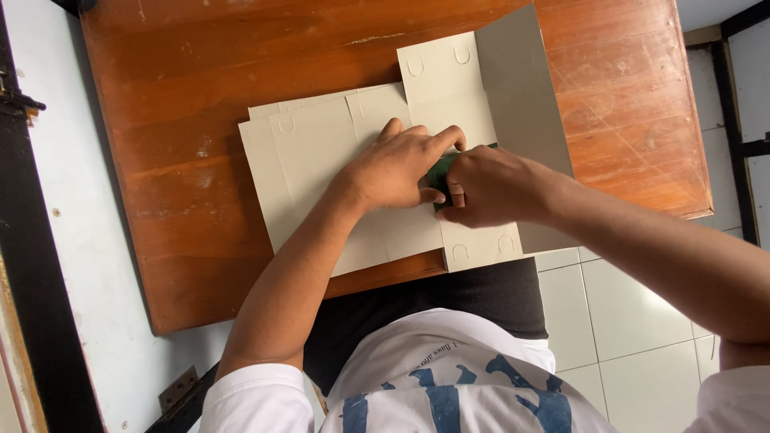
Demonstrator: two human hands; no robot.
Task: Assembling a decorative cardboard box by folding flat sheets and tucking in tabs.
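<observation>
On the wooden surface [192,144], seen from the head camera, several flat grey cardboard box blanks [313,160] lie stacked and slightly fanned, each die-cut with small U-shaped tab slits. The topmost blank [445,80] sits to the right of the stack, with one long flap [521,104] raised at an angle, apparently so it can be creased along the fold line. Both hands meet at that fold. The left hand [397,168] presses down, palm low, fingers curled and the forefinger stretched along the crease, which appears to pin the board flat. The right hand [485,188] is closed round a small dark green object [441,171], mostly hidden between the hands; its kind cannot be told. No blank is yet formed into a box, so nothing holds any contents. The blanks overhang the near edge of the surface, above the person's lap.
</observation>
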